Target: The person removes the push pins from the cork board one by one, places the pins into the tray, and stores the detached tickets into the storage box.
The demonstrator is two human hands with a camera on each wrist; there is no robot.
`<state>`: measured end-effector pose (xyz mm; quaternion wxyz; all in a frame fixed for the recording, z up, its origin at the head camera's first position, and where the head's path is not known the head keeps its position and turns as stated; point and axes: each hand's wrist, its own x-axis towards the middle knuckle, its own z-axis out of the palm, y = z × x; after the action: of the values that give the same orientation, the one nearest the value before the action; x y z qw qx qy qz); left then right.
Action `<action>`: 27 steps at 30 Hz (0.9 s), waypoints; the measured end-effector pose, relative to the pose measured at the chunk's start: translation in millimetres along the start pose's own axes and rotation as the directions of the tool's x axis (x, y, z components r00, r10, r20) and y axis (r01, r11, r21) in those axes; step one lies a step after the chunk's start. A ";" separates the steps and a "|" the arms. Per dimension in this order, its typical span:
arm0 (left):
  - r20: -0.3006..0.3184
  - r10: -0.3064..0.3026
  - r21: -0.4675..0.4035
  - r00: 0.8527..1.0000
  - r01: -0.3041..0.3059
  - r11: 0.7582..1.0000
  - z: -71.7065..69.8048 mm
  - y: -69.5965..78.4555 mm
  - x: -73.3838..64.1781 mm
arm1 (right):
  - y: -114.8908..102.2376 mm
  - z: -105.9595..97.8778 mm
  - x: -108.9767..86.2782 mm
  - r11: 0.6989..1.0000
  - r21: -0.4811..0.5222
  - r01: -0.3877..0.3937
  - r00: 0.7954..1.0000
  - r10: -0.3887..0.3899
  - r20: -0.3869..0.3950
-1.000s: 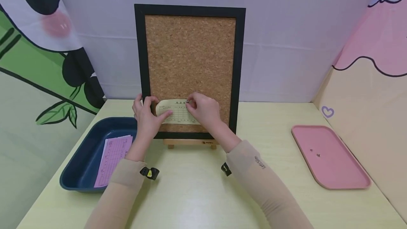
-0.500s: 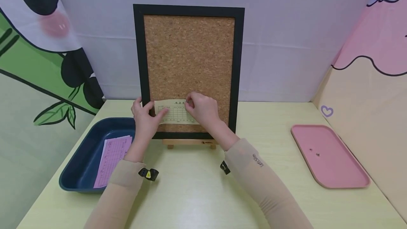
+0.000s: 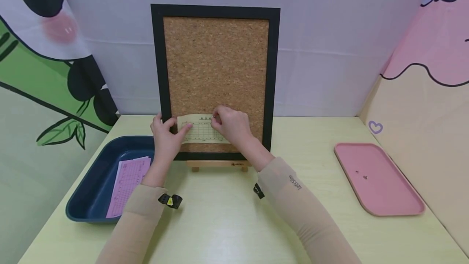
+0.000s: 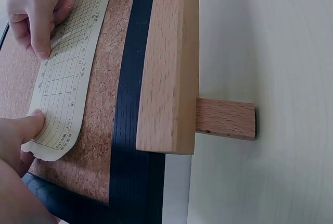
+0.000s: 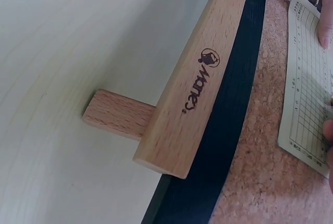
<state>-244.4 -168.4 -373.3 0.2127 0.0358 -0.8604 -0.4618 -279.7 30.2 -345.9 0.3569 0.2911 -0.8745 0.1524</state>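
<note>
A framed corkboard [image 3: 216, 64] stands on a small wooden easel [image 3: 220, 163]. Low on its cork lies a pale yellow printed paper slip [image 3: 201, 129]. At the slip's left end my left hand [image 3: 165, 137] presses with the thumb, its other fingers by the board's left frame. My right hand [image 3: 234, 125] pinches a small push pin at the slip's top edge; the pin is mostly hidden by the fingertips. In the left wrist view, the slip [image 4: 67, 78] lies along the cork between both hands, its left end slightly raised.
A dark blue bin [image 3: 91, 174] with pink printed slips [image 3: 128, 182] stands left. On the right lies a pink tray [image 3: 384, 190] with a few tiny metallic pieces [image 3: 364, 177]. Behind the board hangs a pale cloth backdrop [image 3: 322, 52].
My left thumb has slid left along the slip, and its curled left end now lies flatter. My right hand stays at the top edge, still pinching the push pin.
</note>
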 end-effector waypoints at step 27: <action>0.018 -0.023 -0.006 1.000 0.023 1.000 -0.3 1.0 -1.0 | 3.3 3.7 -3.6 0.997 -0.006 0.076 0.994 -0.076 -0.076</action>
<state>-243.2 -167.8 -372.6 0.1999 0.0409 -0.8604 -0.4671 -281.6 32.5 -351.2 0.3962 0.3174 -0.8487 0.1483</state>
